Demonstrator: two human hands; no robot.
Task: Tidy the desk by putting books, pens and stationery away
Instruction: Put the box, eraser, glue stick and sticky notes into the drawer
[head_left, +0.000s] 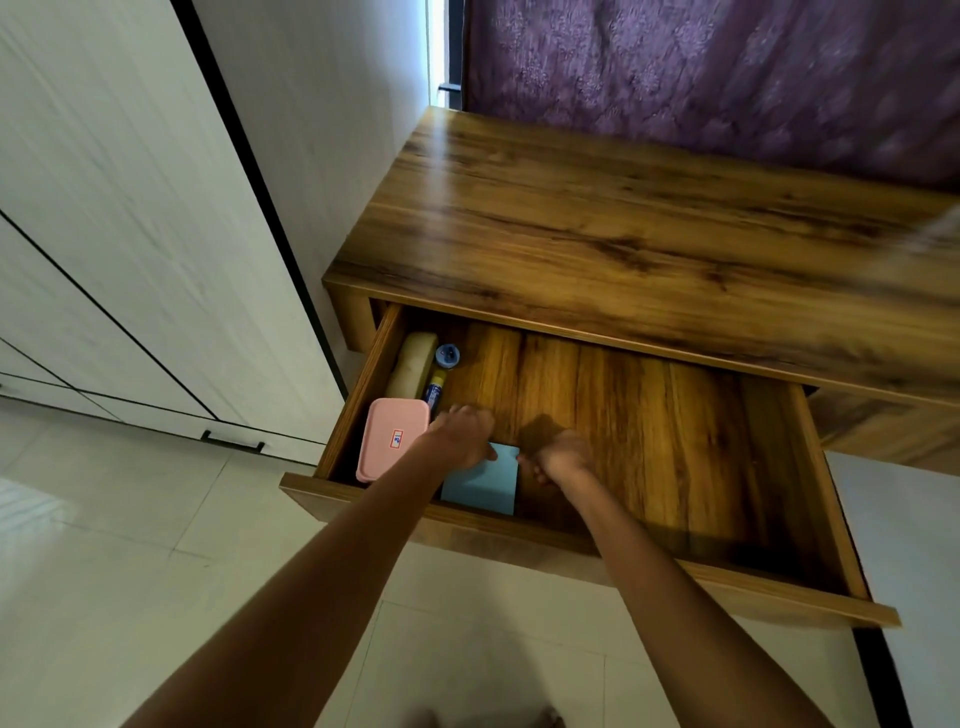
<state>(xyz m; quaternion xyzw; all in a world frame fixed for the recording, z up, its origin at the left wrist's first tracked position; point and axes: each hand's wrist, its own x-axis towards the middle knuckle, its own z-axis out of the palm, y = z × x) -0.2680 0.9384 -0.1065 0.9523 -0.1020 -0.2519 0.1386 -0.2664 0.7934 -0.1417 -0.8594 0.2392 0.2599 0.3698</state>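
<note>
The wooden desk's drawer (613, 566) stands pulled out below the desktop (597, 228). Both my hands reach into its left part. My left hand (460, 436) lies over the far left corner of a light blue notepad (480, 486) on the drawer floor, fingers curled down onto it. My right hand (558, 460) is curled at the notepad's far right corner, and whether it pinches the edge is hard to tell. To the left lie a pink box (392, 444), a blue and yellow tube (434, 389), a small blue round item (447, 356) and a beige pouch (413, 371).
The drawer's right part shows bare wood. White wardrobe doors (130, 260) stand at the left with a black handle (232, 441) low down. A purple curtain (727, 73) hangs behind the desk. Pale floor tiles (130, 545) lie below.
</note>
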